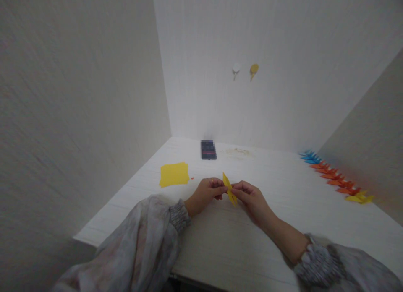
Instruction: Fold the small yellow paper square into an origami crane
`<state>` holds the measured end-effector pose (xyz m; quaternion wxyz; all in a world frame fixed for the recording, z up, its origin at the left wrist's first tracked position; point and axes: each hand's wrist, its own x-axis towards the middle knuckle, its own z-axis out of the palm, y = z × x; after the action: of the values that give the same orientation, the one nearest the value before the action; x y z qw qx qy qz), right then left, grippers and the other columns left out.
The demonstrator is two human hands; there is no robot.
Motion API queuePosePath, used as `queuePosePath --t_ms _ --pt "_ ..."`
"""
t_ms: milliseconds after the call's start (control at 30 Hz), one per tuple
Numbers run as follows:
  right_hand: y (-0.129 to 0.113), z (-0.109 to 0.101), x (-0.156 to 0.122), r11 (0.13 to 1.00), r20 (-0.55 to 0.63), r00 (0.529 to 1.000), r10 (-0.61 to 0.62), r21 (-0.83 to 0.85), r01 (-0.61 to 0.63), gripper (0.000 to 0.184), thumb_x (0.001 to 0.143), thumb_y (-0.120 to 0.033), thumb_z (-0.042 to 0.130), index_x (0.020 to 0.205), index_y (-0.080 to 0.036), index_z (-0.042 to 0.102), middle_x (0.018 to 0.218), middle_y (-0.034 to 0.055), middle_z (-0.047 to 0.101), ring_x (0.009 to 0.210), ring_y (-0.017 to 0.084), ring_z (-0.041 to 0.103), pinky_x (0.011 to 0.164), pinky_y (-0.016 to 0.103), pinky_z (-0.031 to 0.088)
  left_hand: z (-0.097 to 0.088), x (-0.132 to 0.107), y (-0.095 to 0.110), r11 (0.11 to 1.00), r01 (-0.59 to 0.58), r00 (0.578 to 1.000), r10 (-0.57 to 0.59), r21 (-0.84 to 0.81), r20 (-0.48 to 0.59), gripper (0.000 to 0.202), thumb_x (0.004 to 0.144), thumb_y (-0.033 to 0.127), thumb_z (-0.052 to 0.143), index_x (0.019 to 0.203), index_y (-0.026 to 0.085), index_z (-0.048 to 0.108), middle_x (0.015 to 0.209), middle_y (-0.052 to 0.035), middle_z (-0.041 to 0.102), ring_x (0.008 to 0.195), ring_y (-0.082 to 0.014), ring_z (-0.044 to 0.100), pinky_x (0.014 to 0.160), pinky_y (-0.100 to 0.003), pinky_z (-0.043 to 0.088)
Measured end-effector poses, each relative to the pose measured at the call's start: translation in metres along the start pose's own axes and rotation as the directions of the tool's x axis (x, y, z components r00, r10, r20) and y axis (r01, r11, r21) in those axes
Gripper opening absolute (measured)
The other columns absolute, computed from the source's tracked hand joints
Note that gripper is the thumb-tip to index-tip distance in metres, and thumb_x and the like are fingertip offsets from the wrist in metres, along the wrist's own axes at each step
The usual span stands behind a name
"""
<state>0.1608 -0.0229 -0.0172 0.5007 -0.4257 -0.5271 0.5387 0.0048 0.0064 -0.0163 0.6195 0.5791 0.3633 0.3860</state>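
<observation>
Between my two hands is a folded piece of yellow origami paper (229, 189), narrow and pointed at its upper end, held above the white table. My left hand (210, 189) pinches it from the left, thumb and fingertips closed on its edge; a ring shows on one finger. From the right, my right hand (251, 197) pinches the same paper with thumb and forefinger. The fingertips cover its middle part. Left of my left hand lies a stack of yellow paper sheets (174, 174), with a tiny red scrap (192, 178) beside it.
Along the right wall stands a row of folded paper cranes: blue ones (311, 157) at the back, orange-red ones (333, 176), then a yellow one (359, 197) nearest me. A dark, pixelated object (208, 150) lies near the back wall. Two hooks (254, 68) are on that wall.
</observation>
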Motion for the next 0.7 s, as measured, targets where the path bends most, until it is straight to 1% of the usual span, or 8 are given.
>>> queuePosePath --t_ms 167,267,367,467,567,700 --pt "0.001 -0.0013 0.0001 0.995 0.034 0.999 0.03 0.091 -0.033 0.01 0.065 -0.025 0.063 0.064 -0.017 0.058 0.068 0.0015 0.058 0.068 0.015 0.054 0.065 0.028 0.04 0.0003 -0.0019 0.0029 1.0 0.025 0.999 -0.025 -0.001 0.024 0.023 0.062 0.034 0.06 0.067 0.011 0.058 0.049 0.0031 0.05 0.043 -0.0046 0.041 0.045 -0.018 0.03" --pt "0.0004 -0.0008 -0.0001 0.993 0.048 0.998 0.043 0.11 -0.048 0.01 0.064 -0.024 0.064 0.062 -0.016 0.058 0.066 0.0009 0.057 0.066 0.015 0.053 0.063 0.027 0.039 0.0018 -0.003 0.0054 0.998 0.048 0.999 -0.047 -0.028 0.017 0.022 0.061 0.032 0.061 0.065 0.011 0.056 0.05 0.0031 0.05 0.043 -0.0044 0.041 0.045 -0.019 0.03" --pt "0.0006 0.0001 -0.0003 0.993 0.042 0.998 0.035 0.113 -0.04 0.01 0.063 -0.023 0.065 0.062 -0.016 0.057 0.067 0.0012 0.057 0.066 0.014 0.052 0.063 0.027 0.04 0.0022 -0.0026 0.0041 0.996 0.055 0.998 -0.053 -0.067 0.025 0.023 0.059 0.032 0.062 0.063 0.011 0.054 0.049 0.004 0.048 0.042 -0.0046 0.042 0.045 -0.019 0.03" --pt "0.0013 0.0005 -0.0005 0.997 0.025 1.0 -0.008 0.073 0.006 0.012 0.06 -0.022 0.067 0.063 -0.017 0.057 0.069 0.0008 0.056 0.065 0.013 0.051 0.062 0.027 0.04 0.0012 -0.0014 0.0001 0.996 0.038 0.998 -0.033 -0.085 0.058 0.024 0.06 0.032 0.063 0.067 0.011 0.054 0.05 0.0039 0.049 0.044 -0.0047 0.043 0.047 -0.019 0.032" --pt "0.0014 -0.0002 -0.0009 0.996 0.039 0.995 -0.095 0.01 0.094 0.01 0.059 -0.022 0.068 0.063 -0.017 0.059 0.073 0.0008 0.054 0.068 0.014 0.05 0.061 0.026 0.041 -0.0004 -0.0005 -0.0022 0.994 0.004 0.996 0.006 -0.106 0.091 0.025 0.062 0.032 0.062 0.073 0.011 0.055 0.054 0.0027 0.052 0.047 -0.0052 0.046 0.051 -0.019 0.035" --pt "-0.0008 -0.0009 -0.0022 0.981 0.054 0.979 -0.195 0.035 0.193 0.006 0.06 -0.019 0.067 0.064 -0.019 0.062 0.079 0.0009 0.054 0.073 0.014 0.051 0.062 0.026 0.041 -0.0011 -0.0014 -0.0004 0.988 -0.038 0.991 0.057 -0.149 0.122 0.025 0.064 0.031 0.062 0.076 0.011 0.054 0.062 -0.0001 0.057 0.055 -0.0072 0.051 0.054 -0.02 0.037"
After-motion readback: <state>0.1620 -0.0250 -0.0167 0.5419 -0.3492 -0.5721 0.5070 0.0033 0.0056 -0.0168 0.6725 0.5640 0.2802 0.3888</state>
